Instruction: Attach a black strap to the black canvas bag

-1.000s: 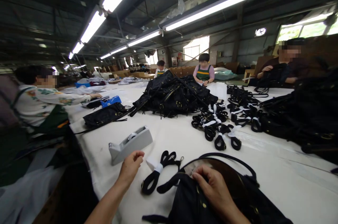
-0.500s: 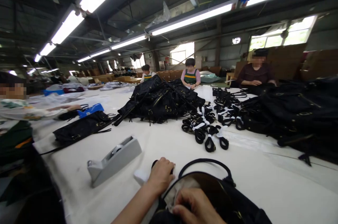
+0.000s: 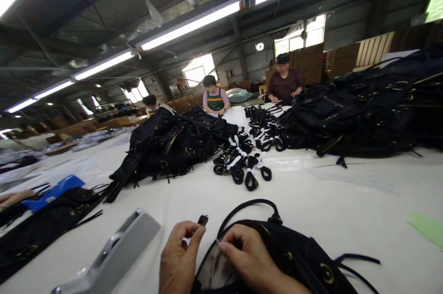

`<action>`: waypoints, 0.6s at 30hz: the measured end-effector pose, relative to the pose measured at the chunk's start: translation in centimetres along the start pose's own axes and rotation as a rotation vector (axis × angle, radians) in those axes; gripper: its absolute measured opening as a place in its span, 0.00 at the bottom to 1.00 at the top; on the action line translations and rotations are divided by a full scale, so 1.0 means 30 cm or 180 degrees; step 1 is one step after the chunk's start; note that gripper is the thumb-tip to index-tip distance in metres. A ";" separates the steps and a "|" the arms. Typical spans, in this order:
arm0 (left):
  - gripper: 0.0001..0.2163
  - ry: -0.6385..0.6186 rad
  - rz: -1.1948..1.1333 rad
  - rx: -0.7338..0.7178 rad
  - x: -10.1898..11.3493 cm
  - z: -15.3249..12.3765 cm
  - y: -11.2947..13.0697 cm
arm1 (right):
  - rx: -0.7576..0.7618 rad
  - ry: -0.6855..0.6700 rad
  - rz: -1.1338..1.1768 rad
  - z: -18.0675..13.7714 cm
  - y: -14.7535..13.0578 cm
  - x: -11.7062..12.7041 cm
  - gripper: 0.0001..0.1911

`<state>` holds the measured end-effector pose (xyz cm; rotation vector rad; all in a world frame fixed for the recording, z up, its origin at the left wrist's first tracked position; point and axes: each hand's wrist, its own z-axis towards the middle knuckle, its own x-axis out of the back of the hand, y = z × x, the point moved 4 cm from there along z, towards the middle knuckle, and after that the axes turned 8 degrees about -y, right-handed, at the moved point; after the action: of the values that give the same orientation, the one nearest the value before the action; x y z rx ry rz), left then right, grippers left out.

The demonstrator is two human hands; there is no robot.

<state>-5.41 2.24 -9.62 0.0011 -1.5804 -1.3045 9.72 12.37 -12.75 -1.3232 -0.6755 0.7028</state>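
Your left hand [image 3: 180, 257] pinched a small metal clip [image 3: 203, 219] above the surface [image 3: 311, 211]; your right hand [image 3: 249, 257] gripped the black bag's [image 3: 297, 261] open rim. The clip could have slipped, being held only at the fingertips.

Two bare hands, left hand [image 3: 180, 259] and right hand [image 3: 247, 259], no gloves, rings or sleeves visible.

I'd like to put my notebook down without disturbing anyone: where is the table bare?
Bare cloth lies right of the open bag, before the right-hand bag heap. A narrower patch separates bag and strap bundles. The tape dispenser crowds the left.
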 end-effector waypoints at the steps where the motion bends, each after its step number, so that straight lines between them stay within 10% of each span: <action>1: 0.22 -0.0044 -0.0278 0.0067 -0.015 -0.009 0.020 | -0.0038 0.0004 0.0050 -0.001 0.000 -0.001 0.06; 7: 0.29 -0.0424 -0.1502 0.0482 -0.099 -0.023 0.038 | -0.0358 -0.0138 0.0326 -0.004 0.001 -0.007 0.08; 18: 0.23 -0.0496 -0.0959 0.0057 -0.077 -0.068 0.031 | -0.0253 -0.0093 0.0510 -0.005 0.003 -0.002 0.08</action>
<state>-2.42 2.46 -10.79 0.1577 -1.7741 -1.5537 9.80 12.22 -12.85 -1.4539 -0.6309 0.8331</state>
